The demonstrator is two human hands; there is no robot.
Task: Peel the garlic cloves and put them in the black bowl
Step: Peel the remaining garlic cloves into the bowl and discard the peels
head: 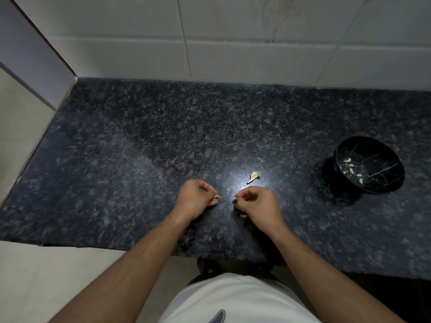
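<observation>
Garlic clove pinched in our left hand, low over the dark stone table.
Our right hand sits just beside it, fingers curled; we cannot tell what it holds. Beyond lies a garlic piece, and far right the black bowl holds peeled cloves.

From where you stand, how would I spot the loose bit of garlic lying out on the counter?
Start at the dark speckled countertop. Just beyond the right hand, in the bright glare, lies the pale garlic piece. Unlike the cloves in the black bowl, it lies alone on bare stone.
</observation>
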